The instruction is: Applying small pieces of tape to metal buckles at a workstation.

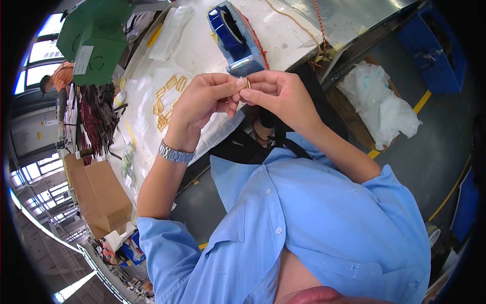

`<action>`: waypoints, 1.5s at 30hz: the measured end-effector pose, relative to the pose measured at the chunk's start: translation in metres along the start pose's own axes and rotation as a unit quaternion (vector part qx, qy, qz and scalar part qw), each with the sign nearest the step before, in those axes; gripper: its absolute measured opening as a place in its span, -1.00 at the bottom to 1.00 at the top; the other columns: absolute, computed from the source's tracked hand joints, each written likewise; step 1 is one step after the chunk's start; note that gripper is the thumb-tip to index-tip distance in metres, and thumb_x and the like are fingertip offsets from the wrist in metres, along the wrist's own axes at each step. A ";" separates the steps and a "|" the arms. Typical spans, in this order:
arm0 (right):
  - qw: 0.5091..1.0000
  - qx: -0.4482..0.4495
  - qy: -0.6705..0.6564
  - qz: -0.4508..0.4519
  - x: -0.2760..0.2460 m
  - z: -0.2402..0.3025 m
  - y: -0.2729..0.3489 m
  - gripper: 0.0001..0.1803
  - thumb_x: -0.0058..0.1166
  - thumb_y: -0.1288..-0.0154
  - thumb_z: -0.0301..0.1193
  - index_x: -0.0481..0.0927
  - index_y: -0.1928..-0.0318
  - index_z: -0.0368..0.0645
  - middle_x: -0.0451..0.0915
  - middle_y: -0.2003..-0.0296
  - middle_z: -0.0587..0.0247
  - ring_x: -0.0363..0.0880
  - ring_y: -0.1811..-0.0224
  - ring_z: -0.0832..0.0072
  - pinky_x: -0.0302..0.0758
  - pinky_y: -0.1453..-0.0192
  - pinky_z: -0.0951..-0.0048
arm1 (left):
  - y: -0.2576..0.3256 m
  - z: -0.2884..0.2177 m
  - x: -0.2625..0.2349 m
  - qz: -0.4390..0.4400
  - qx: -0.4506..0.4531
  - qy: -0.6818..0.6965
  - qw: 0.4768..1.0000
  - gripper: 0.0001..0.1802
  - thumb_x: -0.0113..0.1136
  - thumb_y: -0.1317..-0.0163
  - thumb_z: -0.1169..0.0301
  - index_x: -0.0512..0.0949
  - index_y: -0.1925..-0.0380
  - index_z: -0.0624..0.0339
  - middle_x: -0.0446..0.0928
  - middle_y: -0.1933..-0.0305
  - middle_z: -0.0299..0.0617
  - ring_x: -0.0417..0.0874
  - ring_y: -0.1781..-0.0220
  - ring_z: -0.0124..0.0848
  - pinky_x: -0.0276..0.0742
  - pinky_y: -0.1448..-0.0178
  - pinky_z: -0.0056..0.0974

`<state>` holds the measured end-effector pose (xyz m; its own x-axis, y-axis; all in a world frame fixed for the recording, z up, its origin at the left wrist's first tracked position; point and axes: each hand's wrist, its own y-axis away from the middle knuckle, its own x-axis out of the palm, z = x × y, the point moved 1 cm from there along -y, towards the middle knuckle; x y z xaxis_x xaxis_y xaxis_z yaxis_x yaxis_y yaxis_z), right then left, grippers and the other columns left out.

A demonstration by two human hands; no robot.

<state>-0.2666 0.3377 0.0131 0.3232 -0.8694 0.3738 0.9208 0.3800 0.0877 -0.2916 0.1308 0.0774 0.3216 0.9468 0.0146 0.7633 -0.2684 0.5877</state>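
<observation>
The grip of both hands is pinched: the thumbs and fingers of the left hand (212, 93) and the right hand (278, 93) meet around a small gold-coloured piece (248, 83), a narrow part of it showing between the fingertips and the rest hidden by them. The piece is held up in front of the chest, near the table's close edge, with the hands touching or nearly so; which one bears more of it I cannot tell. A silver-coloured metal watch (175, 153) circles the left wrist, and both forearms come out of the sleeves of a light blue shirt (329, 218). Just beyond the fingertips, on the white-topped table (286, 50), stands a tape dispenser (246, 65) with a blue roll in it. To the left of the left hand, a loose group of gold-coloured hollow frames (159, 93) lies on the table, some overlapping, and behind them is a clear plastic bag (171, 35). Further left are a green machine housing (101, 50), dark red and brown strips (93, 119) hanging in a bunch, and a cardboard box (101, 195). Past these, at the far left, is a co-worker in an orange top (64, 76). On the right, a bundle of white plastic (374, 99) sits in a carton beside a yellow floor line (421, 102), and a blue bin (433, 50) stands beyond it
</observation>
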 end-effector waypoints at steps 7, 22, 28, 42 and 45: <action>0.997 -0.049 -0.026 0.056 -0.005 0.004 -0.007 -0.61 0.44 -0.48 -0.40 0.75 -0.17 -0.41 0.89 0.13 0.17 0.85 0.02 0.55 0.72 -0.19 0.50 | -0.009 0.001 -0.006 0.009 -0.053 0.071 0.996 -0.70 0.43 -0.55 0.24 0.69 0.33 0.21 0.64 0.42 -0.32 0.65 0.47 -0.53 0.60 0.40 -0.38; 0.989 -0.116 0.076 -0.046 0.000 -0.004 -0.011 -0.64 0.50 -0.43 -0.34 0.85 -0.07 -0.36 0.91 0.23 0.15 0.82 0.18 0.67 0.69 0.06 0.57 | 0.035 0.020 0.048 -0.276 0.349 -0.353 0.823 -0.77 0.42 -0.41 0.60 0.75 -0.05 0.33 0.77 0.15 -0.18 0.81 0.21 -0.42 0.76 0.15 -0.32; 0.993 -0.106 0.029 -0.046 0.000 -0.010 -0.009 -0.66 0.48 -0.45 -0.37 0.84 -0.06 -0.39 0.90 0.23 0.17 0.81 0.17 0.67 0.71 0.05 0.58 | 0.021 0.038 0.055 -0.309 0.455 -0.435 0.714 -0.62 0.48 -0.30 0.66 0.73 -0.11 0.25 0.79 0.06 -0.05 0.87 0.15 -0.25 0.78 0.05 -0.23; 0.997 0.047 -0.025 0.060 -0.027 -0.016 0.029 -0.65 0.21 -0.70 -0.32 0.75 -0.17 -0.41 0.83 0.06 0.15 0.82 0.09 0.55 0.79 -0.02 0.49 | 0.048 0.080 0.076 -0.216 0.320 -0.091 0.918 -0.57 0.33 -0.42 0.73 0.64 -0.28 0.46 0.79 -0.03 -0.05 0.87 0.01 -0.37 0.83 -0.13 -0.29; 0.991 0.074 -0.040 0.103 -0.028 -0.017 0.024 -0.69 0.20 -0.70 -0.32 0.78 -0.09 -0.37 0.82 0.14 0.18 0.80 0.22 0.56 0.78 0.10 0.49 | 0.054 0.085 0.069 -0.145 0.271 0.019 0.951 -0.59 0.27 -0.46 0.75 0.60 -0.28 0.57 0.78 -0.07 -0.01 0.87 0.01 -0.37 0.81 -0.17 -0.32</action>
<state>-0.2494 0.3654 -0.0112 0.4769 -0.7429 0.4697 0.7931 0.5941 0.1342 -0.1803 0.1664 0.0414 0.0407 0.9980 -0.0483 0.9970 -0.0374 0.0683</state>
